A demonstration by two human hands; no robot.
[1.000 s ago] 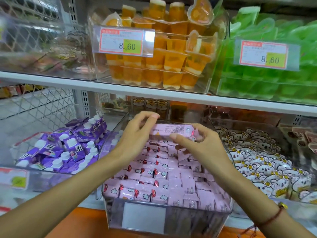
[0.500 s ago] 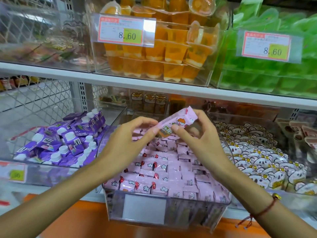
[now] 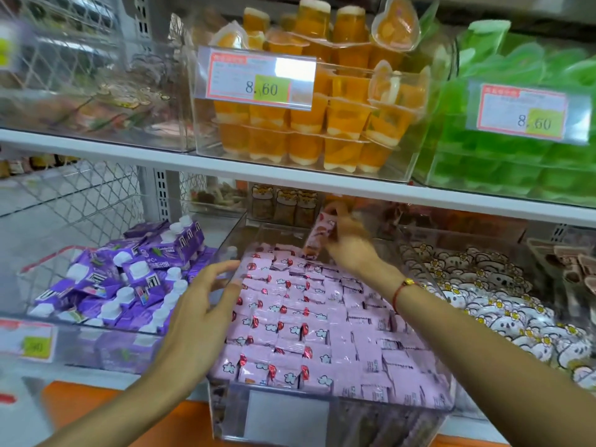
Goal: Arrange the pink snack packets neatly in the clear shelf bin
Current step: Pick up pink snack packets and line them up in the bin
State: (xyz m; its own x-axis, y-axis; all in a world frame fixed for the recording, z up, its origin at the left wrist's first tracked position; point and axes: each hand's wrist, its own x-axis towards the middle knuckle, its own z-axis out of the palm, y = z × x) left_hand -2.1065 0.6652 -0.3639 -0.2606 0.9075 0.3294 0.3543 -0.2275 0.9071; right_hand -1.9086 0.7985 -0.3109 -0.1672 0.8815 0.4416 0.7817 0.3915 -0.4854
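head | right hand (image 3: 350,245) blurred, grasping pink packet (image 3: 319,235) | left hand (image 3: 200,304) released

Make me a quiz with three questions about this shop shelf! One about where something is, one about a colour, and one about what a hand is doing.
1. Where are the purple packs?
A. In the bin left of the pink packets
B. On the top shelf
C. On the floor

2. What colour are the jelly cups behind the left 8.60 price tag?
A. Blue
B. Orange
C. Black

3. What is the right hand doing?
A. Resting flat and empty
B. Pulling at the price tag
C. Holding one pink snack packet above the back of the clear bin

Answers: 1 A, the purple packs lie in the neighbouring bin on the left. 2 B, the cups stacked there are orange. 3 C, its fingers grip a packet held nearly on end over the rows, while the left hand is open at the bin's left wall.
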